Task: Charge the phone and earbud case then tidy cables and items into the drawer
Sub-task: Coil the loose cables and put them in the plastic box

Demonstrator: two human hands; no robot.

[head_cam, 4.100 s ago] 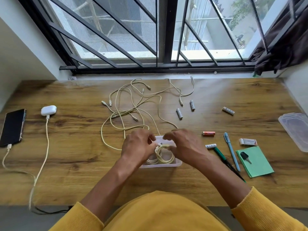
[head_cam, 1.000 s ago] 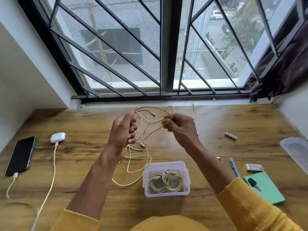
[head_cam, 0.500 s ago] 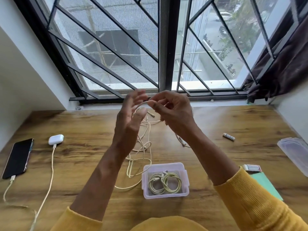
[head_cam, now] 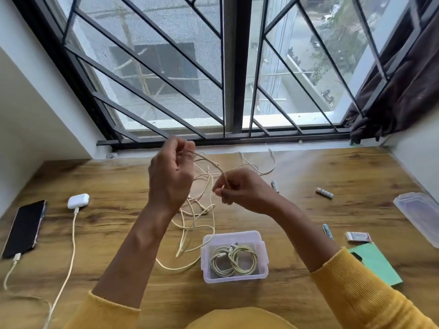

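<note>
My left hand [head_cam: 171, 176] is raised above the desk with its fingers curled round a cream cable [head_cam: 197, 217]. My right hand [head_cam: 240, 188] pinches the same cable a little lower and to the right. The rest of that cable hangs in a tangle onto the wooden desk [head_cam: 118, 176]. A clear plastic box [head_cam: 234, 256] near the front edge holds coiled cables. At the far left a black phone [head_cam: 25, 227] and a white earbud case [head_cam: 78, 201] each have a cable plugged in.
Batteries [head_cam: 324, 193] lie to the right of the tangle. A clear lid [head_cam: 418, 214] sits at the right edge, with a blue pen [head_cam: 328, 231], a small eraser box [head_cam: 358, 236] and a green notepad [head_cam: 377, 263] nearby. Window bars rise behind the desk.
Both hands left the box with the coiled cables and lifted a loose cable from the tangle. In the last half second the hands drew apart, the right one dropping lower.
</note>
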